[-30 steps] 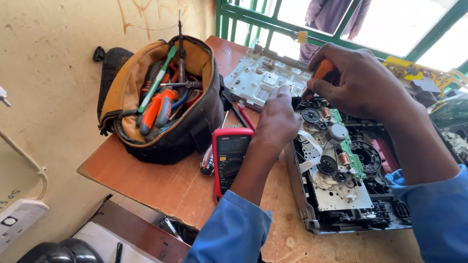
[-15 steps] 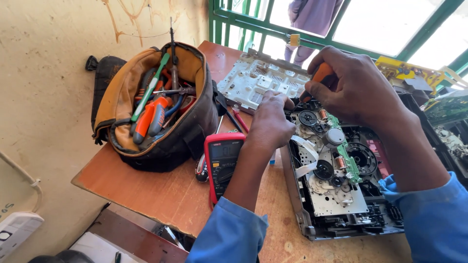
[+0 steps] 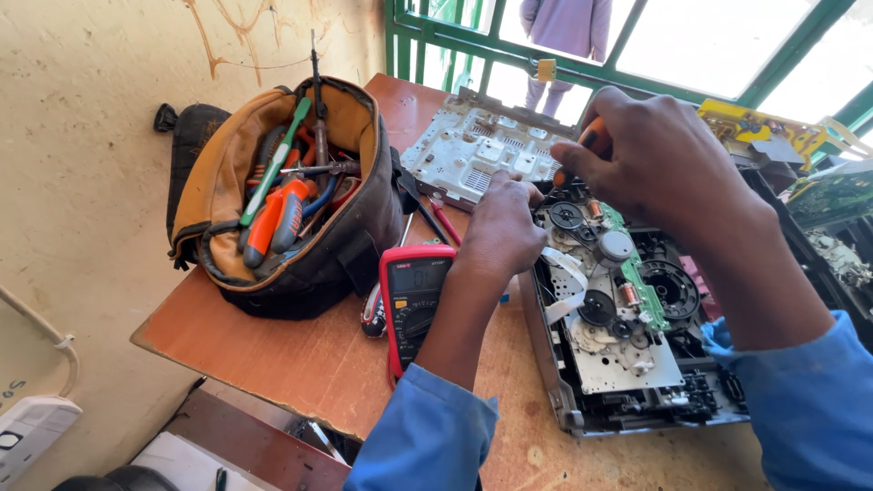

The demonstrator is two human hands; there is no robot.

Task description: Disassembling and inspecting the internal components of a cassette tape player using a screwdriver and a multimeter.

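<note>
An opened tape-deck chassis [image 3: 627,364] with black reels, a green circuit strip and grey metal plates lies on the wooden table [image 3: 300,364]. My right hand [image 3: 650,155] grips an orange-handled screwdriver [image 3: 589,138], its tip down at the chassis's far left corner. My left hand [image 3: 500,227] rests fingers-down on that same corner beside the tip; I cannot tell whether it pinches anything. Both sleeves are blue.
A red-and-black multimeter [image 3: 414,295] lies under my left forearm. An open tool bag [image 3: 282,200] full of screwdrivers and pliers stands left. A removed metal cover plate [image 3: 473,150] lies behind. More circuit boards [image 3: 782,132] sit far right. A person stands beyond the green window frame [image 3: 568,23].
The camera has moved closer and tilted slightly. My hands stay at the chassis's far corner, with the screwdriver still held there.
</note>
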